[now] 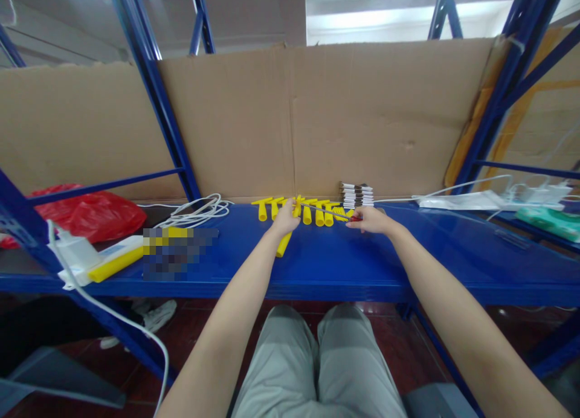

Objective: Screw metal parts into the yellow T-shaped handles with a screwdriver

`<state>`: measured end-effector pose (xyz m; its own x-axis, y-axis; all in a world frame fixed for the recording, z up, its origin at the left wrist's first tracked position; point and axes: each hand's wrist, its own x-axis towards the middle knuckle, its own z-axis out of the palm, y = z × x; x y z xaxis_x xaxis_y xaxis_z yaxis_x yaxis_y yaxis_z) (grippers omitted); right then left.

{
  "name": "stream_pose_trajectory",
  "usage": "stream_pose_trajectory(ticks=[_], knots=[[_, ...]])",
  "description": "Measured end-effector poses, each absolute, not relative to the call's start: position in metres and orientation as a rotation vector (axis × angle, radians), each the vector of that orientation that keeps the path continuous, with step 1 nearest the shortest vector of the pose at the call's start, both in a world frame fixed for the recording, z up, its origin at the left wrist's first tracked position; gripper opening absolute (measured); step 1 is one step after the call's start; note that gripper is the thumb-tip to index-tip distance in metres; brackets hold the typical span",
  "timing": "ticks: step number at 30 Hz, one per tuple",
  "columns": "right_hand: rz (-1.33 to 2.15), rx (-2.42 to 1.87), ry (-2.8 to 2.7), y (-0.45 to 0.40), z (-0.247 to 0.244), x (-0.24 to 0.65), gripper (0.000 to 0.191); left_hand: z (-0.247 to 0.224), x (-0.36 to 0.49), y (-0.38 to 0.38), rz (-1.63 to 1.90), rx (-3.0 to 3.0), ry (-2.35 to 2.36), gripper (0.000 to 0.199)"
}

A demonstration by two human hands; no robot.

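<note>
My left hand (285, 218) is closed around a yellow plastic piece (297, 208) above the blue shelf top. A yellow tube (284, 245) slants out below that hand; whether it belongs to the held piece I cannot tell. In my right hand (372, 219) is a screwdriver (338, 214) with a red handle. Its long thin shaft points left, reaching the yellow piece at my left fingers. Several yellow T-shaped tubes (307, 215) stand in a row behind and between my hands. Smaller yellow parts (339, 212) lie near the screwdriver.
A stack of small white and dark pieces (356, 196) stands against the cardboard panel (362, 116). Coiled white cable (203, 214), a long yellow tube (118, 265) and a red plastic bag (90, 212) are at left. A white strip (462, 200) lies at right. Blue posts (165, 104) frame the shelf.
</note>
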<state>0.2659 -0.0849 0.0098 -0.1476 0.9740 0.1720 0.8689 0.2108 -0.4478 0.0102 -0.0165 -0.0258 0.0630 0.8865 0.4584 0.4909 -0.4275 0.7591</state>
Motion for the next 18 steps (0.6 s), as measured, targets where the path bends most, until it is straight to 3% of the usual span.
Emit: stream_pose_trajectory(ticks=[8, 18], knots=[[0.297, -1.811, -2.011, -0.0924, 0.0136, 0.2622, 0.032, -0.0219, 0.0114, -0.0224, 1.321, 1.974, 1.407, 0.042], [0.142, -1.783, -2.082, -0.0874, 0.0125, 0.2692, 0.032, -0.0188, 0.0119, -0.0239, 1.359, 1.878, 1.349, 0.043]])
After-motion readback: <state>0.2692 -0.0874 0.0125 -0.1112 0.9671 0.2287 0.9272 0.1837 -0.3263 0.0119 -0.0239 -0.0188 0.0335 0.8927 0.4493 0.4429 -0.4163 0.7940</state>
